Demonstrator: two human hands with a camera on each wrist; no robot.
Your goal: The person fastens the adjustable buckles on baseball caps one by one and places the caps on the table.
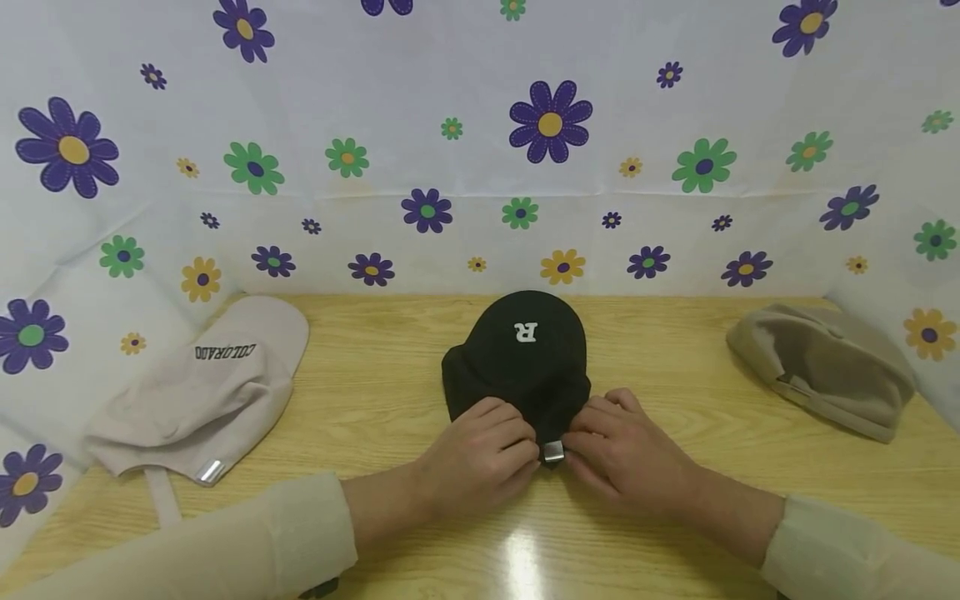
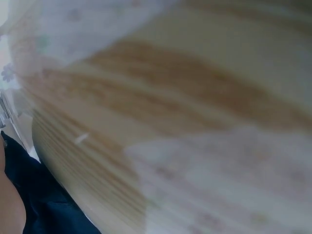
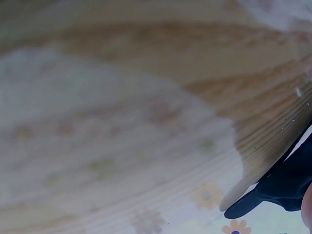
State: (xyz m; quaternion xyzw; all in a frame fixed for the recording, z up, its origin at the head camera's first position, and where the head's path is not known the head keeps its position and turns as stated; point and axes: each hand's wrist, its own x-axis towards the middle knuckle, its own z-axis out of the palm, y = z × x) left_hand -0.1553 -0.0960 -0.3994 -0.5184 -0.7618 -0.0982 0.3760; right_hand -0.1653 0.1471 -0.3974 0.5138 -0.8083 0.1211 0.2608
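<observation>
A black baseball cap (image 1: pixel 525 367) with a white letter on its front lies in the middle of the table, its brim toward the back. At its near end hangs a silver buckle (image 1: pixel 553 452). My left hand (image 1: pixel 480 454) grips the cap's edge just left of the buckle, fingers curled. On the other side my right hand (image 1: pixel 630 454) pinches the edge beside the buckle; its fingertips are partly hidden. In the left wrist view, dark fabric (image 2: pixel 53 204) shows at lower left. The right wrist view has the dark brim (image 3: pixel 263 192) at lower right.
A pale pink cap (image 1: pixel 225 375) with dark lettering lies at the left, its strap (image 1: pixel 161 496) hanging loose. At the far right sits a brown cap (image 1: pixel 832 358). White flower-print cloth (image 1: pixel 420 100) stands behind and beside the wooden table (image 1: pixel 375 350).
</observation>
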